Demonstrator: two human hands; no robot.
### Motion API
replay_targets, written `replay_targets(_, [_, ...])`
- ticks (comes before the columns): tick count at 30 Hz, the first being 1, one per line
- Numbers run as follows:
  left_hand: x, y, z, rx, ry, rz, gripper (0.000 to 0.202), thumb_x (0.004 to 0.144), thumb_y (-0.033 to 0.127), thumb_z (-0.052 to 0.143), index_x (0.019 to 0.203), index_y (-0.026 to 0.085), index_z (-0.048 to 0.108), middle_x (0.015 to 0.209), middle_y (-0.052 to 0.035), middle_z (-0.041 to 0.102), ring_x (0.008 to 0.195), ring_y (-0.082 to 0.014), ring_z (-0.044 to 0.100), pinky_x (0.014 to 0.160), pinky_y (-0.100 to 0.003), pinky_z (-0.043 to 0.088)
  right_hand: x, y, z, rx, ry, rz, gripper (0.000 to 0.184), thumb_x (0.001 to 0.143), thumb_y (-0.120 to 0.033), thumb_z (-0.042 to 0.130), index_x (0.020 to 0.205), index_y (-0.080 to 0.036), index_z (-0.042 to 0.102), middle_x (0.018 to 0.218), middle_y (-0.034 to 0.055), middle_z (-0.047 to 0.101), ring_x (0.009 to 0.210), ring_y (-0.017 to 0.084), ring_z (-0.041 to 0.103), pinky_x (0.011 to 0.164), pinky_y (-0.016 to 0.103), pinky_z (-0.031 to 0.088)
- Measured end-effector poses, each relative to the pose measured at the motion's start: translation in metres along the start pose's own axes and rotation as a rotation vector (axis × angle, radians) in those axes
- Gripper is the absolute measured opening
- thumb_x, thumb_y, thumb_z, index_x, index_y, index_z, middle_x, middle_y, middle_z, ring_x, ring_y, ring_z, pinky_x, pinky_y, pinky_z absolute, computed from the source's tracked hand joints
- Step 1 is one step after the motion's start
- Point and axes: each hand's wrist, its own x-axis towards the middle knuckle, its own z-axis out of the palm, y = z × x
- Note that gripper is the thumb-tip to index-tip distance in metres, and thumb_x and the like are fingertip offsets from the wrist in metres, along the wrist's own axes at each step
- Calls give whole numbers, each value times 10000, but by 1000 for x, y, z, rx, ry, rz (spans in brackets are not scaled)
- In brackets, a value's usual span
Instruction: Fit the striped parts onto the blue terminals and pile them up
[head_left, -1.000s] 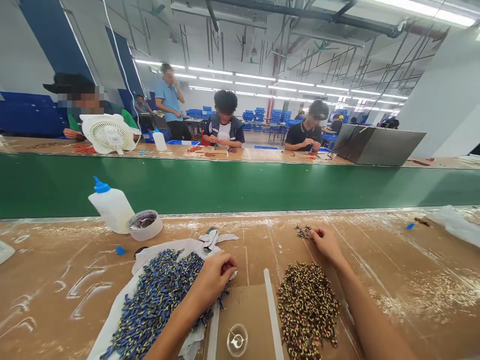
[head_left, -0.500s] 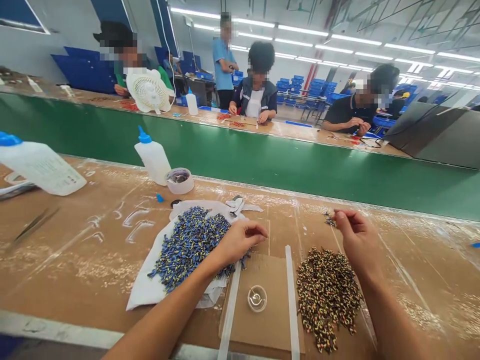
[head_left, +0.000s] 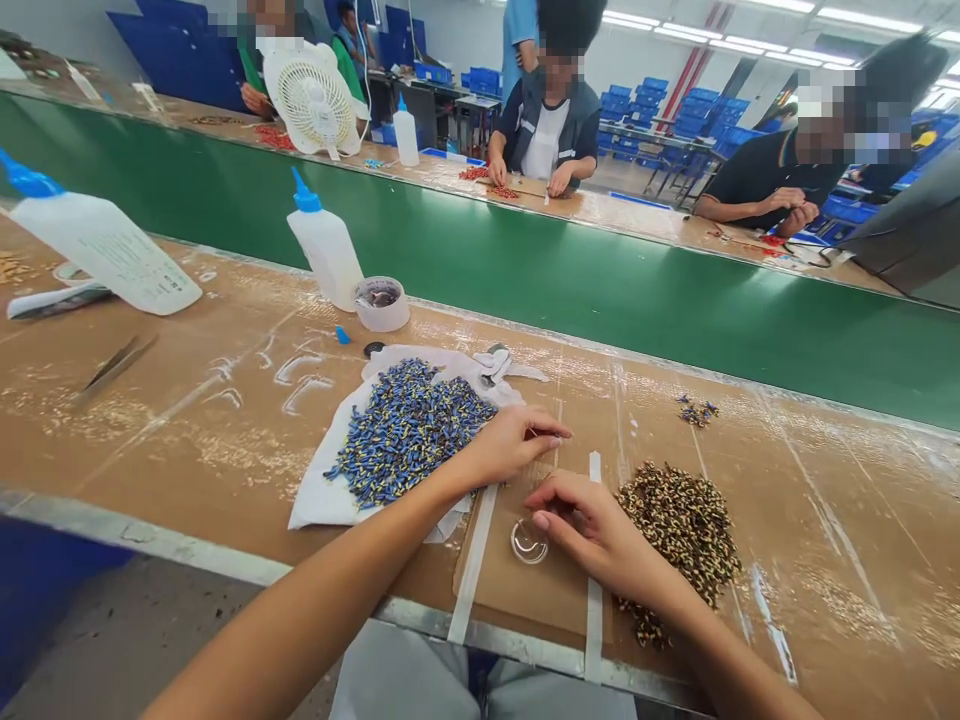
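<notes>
My left hand rests at the right edge of a heap of small blue parts lying on a white cloth; its fingers pinch something too small to name. My right hand hovers over a cardboard pad, fingers curled beside a small clear dish, and whatever it holds is hidden. A heap of black-and-yellow parts lies just right of that hand. A few finished pieces sit farther back.
Two white glue bottles with blue caps, a tape roll and tweezers stand on the left of the bench. A green conveyor belt runs behind. People work at the bench across it, beside a white fan.
My right hand has come back from the small pile at the rear to the clear dish on the pad. My head has tilted down and to the left.
</notes>
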Motion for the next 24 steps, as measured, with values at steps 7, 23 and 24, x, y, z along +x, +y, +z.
replay_targets(7, [2, -1, 5, -130, 13, -88, 127, 816, 157, 630, 914, 124, 705, 792, -39, 696, 738, -139, 604, 730, -279, 474, 5, 2, 18, 12, 0, -56, 101, 907, -272, 603, 892, -186, 653, 765, 17, 614, 698, 158, 531, 630, 269, 387])
replay_targets(23, [2, -8, 9, -317, -30, -133, 109, 805, 191, 644, 891, 127, 664, 702, -3, 625, 609, -100, 557, 637, -250, 473, -4, 1, -7, 79, -75, -24, 146, 908, -290, 622, 801, -194, 648, 832, 32, 627, 786, 169, 565, 691, 289, 411])
replay_targets(24, [2, -8, 9, -323, -35, -137, 112, 805, 193, 644, 893, 126, 666, 699, -4, 626, 604, -99, 556, 633, -249, 473, -3, 1, -6, 98, -65, -6, 150, 908, -298, 620, 804, -193, 647, 826, 32, 631, 782, 170, 565, 693, 291, 414])
